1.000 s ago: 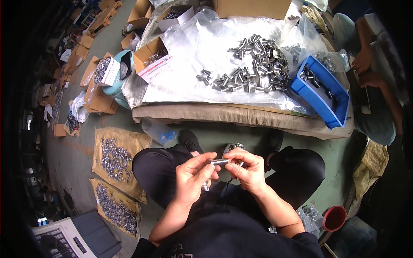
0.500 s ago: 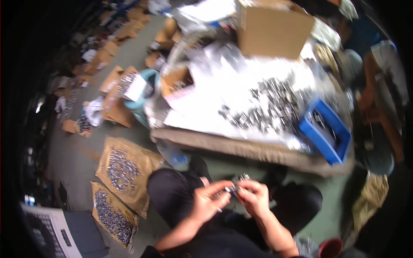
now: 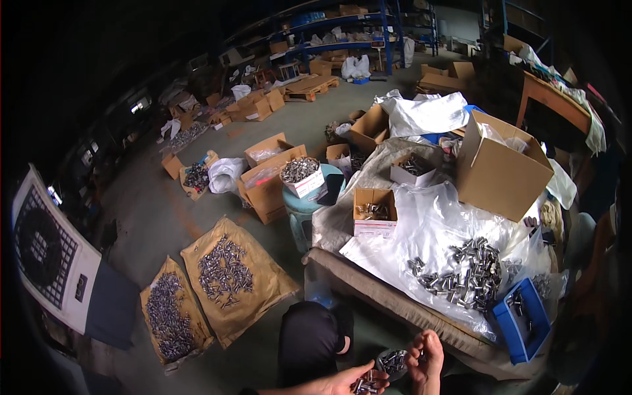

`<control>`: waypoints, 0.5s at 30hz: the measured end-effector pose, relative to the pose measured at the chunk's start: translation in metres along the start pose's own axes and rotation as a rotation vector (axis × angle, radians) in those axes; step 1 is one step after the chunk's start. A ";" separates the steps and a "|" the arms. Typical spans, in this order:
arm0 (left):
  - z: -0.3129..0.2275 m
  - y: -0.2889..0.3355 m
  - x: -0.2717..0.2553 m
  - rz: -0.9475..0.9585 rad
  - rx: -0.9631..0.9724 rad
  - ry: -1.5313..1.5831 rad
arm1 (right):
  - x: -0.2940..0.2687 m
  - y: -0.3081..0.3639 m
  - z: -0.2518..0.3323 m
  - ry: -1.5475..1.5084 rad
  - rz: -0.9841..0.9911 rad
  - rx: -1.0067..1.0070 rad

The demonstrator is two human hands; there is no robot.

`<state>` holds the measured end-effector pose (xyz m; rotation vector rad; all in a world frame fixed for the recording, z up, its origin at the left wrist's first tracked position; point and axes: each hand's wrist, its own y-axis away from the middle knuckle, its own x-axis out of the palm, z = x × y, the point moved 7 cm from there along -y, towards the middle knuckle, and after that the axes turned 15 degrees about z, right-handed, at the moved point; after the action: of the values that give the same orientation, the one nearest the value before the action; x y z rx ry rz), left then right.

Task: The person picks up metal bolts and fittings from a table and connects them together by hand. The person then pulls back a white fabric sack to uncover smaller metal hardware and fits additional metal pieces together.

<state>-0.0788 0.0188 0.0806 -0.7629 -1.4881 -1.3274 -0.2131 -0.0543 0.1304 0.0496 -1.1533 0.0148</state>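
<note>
My left hand (image 3: 349,380), at the bottom edge, is cupped with its fingers curled round several small shiny metal pins (image 3: 366,384). To its right, my right hand (image 3: 426,363) is raised with its fingers curled in; whatever they hold, if anything, is hidden. Between the hands, lower down, a container (image 3: 384,355) holds more of the metal parts. A loose heap of similar metal cylinders (image 3: 471,273) lies on clear plastic sheeting on the low padded platform ahead. A blue plastic bin (image 3: 523,352) with a few parts inside stands tilted at the heap's right.
Two brown sheets (image 3: 273,289) covered in small metal parts lie on the floor at left, near a white grilled machine (image 3: 89,289). A teal stool (image 3: 301,227) bears a box of parts and a phone (image 3: 332,189). A large cardboard box (image 3: 503,178) stands on the platform.
My hands have come apart; half a second ago their fingertips met over a small metal piece. The view has swung up and left, so both hands sit lower in the picture.
</note>
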 end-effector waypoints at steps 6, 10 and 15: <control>0.004 0.010 0.005 0.048 0.006 -0.092 | 0.108 -0.065 -0.037 0.311 0.073 0.351; 0.006 0.013 -0.016 0.028 0.032 -0.021 | 0.145 -0.050 -0.102 0.293 0.524 0.788; -0.003 0.011 -0.032 0.052 0.010 -0.047 | 0.072 -0.086 -0.032 0.893 0.144 1.054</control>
<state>-0.0566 0.0227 0.0545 -0.8265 -1.5006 -1.2704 -0.1514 -0.1394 0.1809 0.8110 -0.1515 0.7043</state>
